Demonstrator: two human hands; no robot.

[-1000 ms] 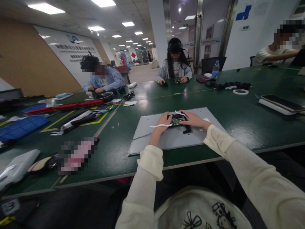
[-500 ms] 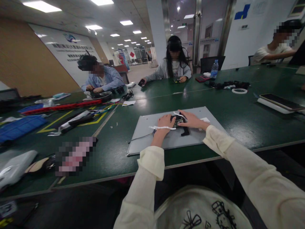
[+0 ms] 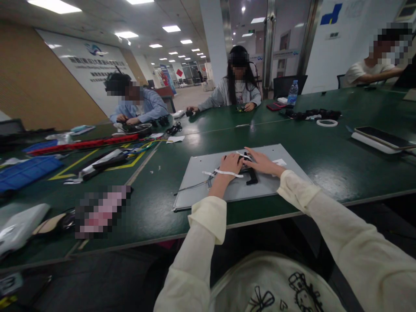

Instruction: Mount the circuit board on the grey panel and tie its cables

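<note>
A black device with a circuit board inside (image 3: 251,176) lies on a light grey panel (image 3: 191,186) at the table's near edge. Most of it is covered by my hands; a black bracket-like end sticks out toward me. My left hand (image 3: 231,164) is closed over the device's left side, its fingertips hidden. From the right, my right hand (image 3: 260,162) holds the device, with its fingers close to those of the left. A white band (image 3: 227,173) crosses my left wrist. Thin grey wires (image 3: 195,187) run left from beneath my left hand across the panel.
On the dark green table (image 3: 201,136) at left lie a blue tray (image 3: 29,173), a red strip (image 3: 84,144) and cables. To the right are a phone (image 3: 385,138), a white tape ring (image 3: 326,123) and a water bottle (image 3: 292,93). Several people sit around the table.
My left hand has shifted right and slightly up, closing in on my right hand and covering the green circuit board that showed between them. The right hand has barely moved.
</note>
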